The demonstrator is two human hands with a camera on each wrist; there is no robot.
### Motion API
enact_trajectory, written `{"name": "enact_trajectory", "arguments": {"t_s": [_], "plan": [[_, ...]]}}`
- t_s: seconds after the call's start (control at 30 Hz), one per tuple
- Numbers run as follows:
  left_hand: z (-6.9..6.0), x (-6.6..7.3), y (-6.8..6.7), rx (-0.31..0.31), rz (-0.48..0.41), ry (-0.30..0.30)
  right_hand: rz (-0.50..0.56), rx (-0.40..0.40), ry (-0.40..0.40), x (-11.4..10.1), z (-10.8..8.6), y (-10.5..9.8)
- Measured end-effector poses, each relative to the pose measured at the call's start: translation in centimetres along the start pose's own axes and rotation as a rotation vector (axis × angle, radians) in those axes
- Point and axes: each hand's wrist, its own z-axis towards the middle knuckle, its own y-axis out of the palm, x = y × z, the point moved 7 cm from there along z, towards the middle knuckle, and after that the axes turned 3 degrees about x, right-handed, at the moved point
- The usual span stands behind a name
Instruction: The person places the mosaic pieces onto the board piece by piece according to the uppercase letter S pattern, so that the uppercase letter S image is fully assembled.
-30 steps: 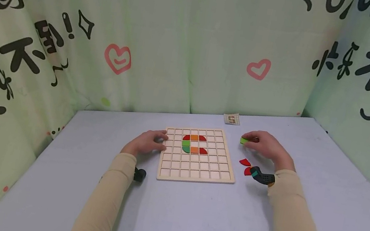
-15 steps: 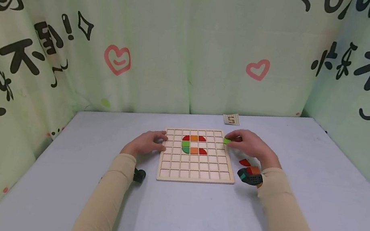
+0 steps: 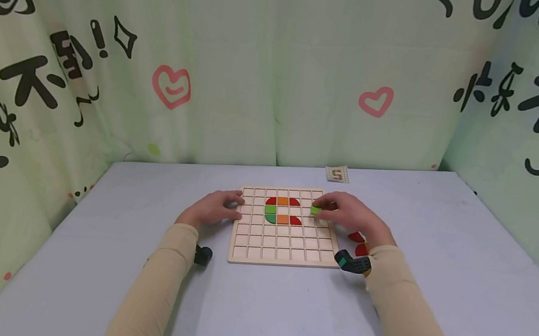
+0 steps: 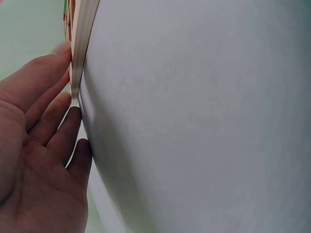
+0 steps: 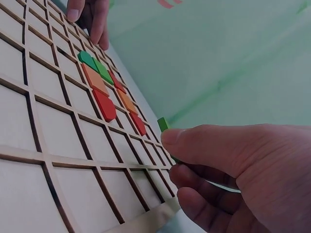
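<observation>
A wooden grid board (image 3: pixel 267 245) lies on the table with red, orange and green tiles (image 3: pixel 282 219) set in some of its cells in a C-like shape. My left hand (image 3: pixel 211 208) rests against the board's left edge, its fingers extended; the left wrist view has the thumb and fingertips touching the wooden rim (image 4: pixel 82 48). Over the board's right part, my right hand (image 3: pixel 350 212) pinches a bright green tile (image 3: pixel 315 210) between thumb and fingers. In the right wrist view the green tile (image 5: pixel 163 124) pokes out past the thumb, above the grid, and is partly hidden.
Loose red tiles (image 3: pixel 356 237) lie on the table right of the board, partly covered by the right wrist. A small card (image 3: pixel 337 173) with a printed pattern lies behind the board, near the table's back edge. A pale green curtain (image 3: pixel 243 68) surrounds the table (image 3: pixel 244 318).
My right hand has carried the green tile leftward from the table right of the board to over its right-hand cells. My left hand has stayed at the left edge.
</observation>
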Motion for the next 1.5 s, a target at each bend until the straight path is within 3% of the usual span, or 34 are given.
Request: {"name": "enact_trajectory", "arguments": {"t_s": [0.3, 0.73, 1.1, 1.5], "plan": [[0.1, -0.3, 0.1, -0.005, 0.006, -0.001, -0.027, -0.033, -0.047, -1.6, 0.1, 1.1], [-0.1, 0.0, 0.0, 0.000, -0.014, -0.020, -0.082, -0.150, -0.124, -3.2, -0.1, 2.9], [-0.3, 0.3, -0.1, -0.005, -0.016, -0.016, -0.108, -0.154, -0.191, -4.2, -0.3, 3.2], [-0.2, 0.1, 0.0, -0.005, -0.018, -0.022, -0.111, -0.156, -0.205, -4.1, -0.2, 3.5]]}}
